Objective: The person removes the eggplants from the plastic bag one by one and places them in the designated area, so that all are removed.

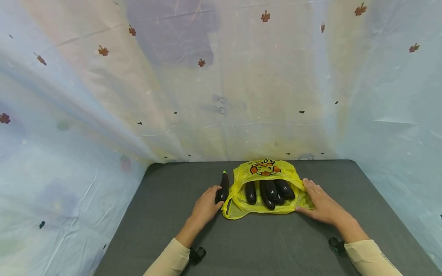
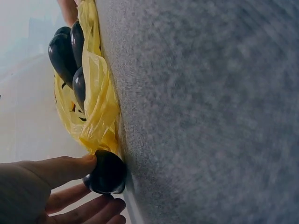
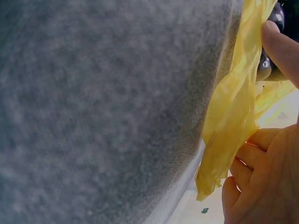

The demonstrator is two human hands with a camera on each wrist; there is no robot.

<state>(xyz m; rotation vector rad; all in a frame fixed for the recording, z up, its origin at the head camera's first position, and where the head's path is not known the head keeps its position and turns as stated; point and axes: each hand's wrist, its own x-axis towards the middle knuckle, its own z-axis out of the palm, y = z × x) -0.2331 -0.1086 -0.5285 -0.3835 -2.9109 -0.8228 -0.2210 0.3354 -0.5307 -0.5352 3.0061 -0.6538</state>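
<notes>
A glossy dark eggplant [image 1: 224, 184] with a green stem end lies left of a yellow plastic bag [image 1: 266, 168]. My left hand [image 1: 206, 205] grips its near end, thumb on one side and fingers on the other; in the left wrist view, its rounded end [image 2: 107, 172] shows beside the bag. Several more eggplants [image 1: 271, 191] lie inside the bag, visible through its wide mouth. At the bag's right side, my right hand [image 1: 322, 205] rests with thumb and fingers spread. Its thumb [image 3: 282, 49] overlaps the bag rim in the right wrist view, while the other fingers touch the bag's side.
Everything lies on a dark grey table [image 1: 266, 245] with rounded far corners. A pale plastic sheet [image 1: 255, 92] with leaf patterns hangs behind the table and along its sides. Dark straps [image 1: 197, 255] sit at both wrists.
</notes>
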